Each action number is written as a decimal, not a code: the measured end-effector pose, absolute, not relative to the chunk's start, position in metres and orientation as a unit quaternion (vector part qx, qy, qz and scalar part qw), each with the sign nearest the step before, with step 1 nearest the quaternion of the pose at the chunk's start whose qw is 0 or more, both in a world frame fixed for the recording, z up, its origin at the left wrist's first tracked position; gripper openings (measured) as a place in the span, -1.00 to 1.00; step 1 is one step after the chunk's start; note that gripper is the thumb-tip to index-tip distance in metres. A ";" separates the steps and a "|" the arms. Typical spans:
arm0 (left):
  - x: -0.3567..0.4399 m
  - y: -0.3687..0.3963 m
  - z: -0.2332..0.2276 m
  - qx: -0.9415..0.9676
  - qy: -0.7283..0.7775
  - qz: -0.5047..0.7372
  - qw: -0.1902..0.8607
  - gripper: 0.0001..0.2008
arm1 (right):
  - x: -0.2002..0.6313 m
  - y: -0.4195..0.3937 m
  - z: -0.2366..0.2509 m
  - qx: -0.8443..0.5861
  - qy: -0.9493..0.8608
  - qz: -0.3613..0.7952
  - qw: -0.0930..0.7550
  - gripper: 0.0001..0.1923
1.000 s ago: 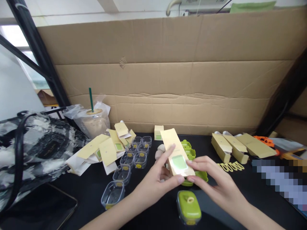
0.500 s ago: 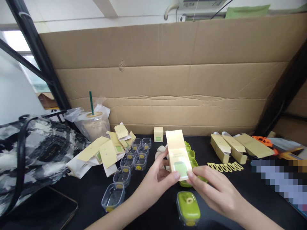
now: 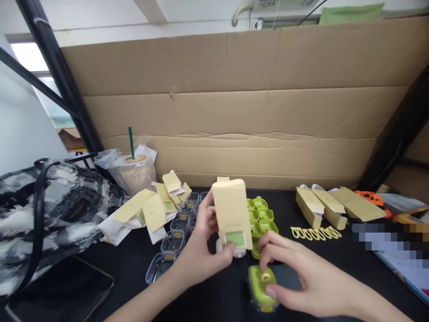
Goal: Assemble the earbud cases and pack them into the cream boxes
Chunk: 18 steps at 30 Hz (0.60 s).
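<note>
My left hand (image 3: 201,250) grips a yellow cardboard sleeve (image 3: 232,213) with a green label window and holds it upright above the black table. My right hand (image 3: 295,277) has come off the sleeve and rests its fingers on a small clear case with a green lid (image 3: 261,286) near the front edge. Behind the sleeve lie several green lids (image 3: 261,219) in two rows. A white piece (image 3: 238,253) shows just under the sleeve.
Several empty clear cases (image 3: 177,232) and loose yellow sleeves (image 3: 147,210) lie to the left. Folded yellow boxes (image 3: 331,203) and yellow loops (image 3: 315,232) lie to the right. An iced drink cup (image 3: 136,172), a patterned bag (image 3: 50,214) and a cardboard wall (image 3: 251,112) surround the table.
My left hand has tipped the sleeve upright and shifted it left. My right hand has let go of it and dropped onto the green-lidded case.
</note>
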<state>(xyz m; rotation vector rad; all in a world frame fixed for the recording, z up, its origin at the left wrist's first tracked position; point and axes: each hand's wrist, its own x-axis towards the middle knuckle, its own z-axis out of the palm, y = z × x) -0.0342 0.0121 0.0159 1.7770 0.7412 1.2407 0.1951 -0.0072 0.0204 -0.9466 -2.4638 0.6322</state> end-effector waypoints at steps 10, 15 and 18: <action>-0.044 -0.005 -0.009 0.819 0.266 0.351 0.367 -0.21 | 0.213 -0.005 0.026 -0.389 -0.869 0.283 0.115 -0.94; -0.037 -0.007 -0.030 0.866 0.230 0.299 0.327 -0.23 | 0.232 -0.002 0.036 -0.418 -0.866 0.268 0.064 -0.89; -0.034 -0.007 -0.042 0.867 0.251 0.287 0.321 -0.26 | 0.240 0.001 0.036 -0.433 -0.860 0.251 0.096 -0.83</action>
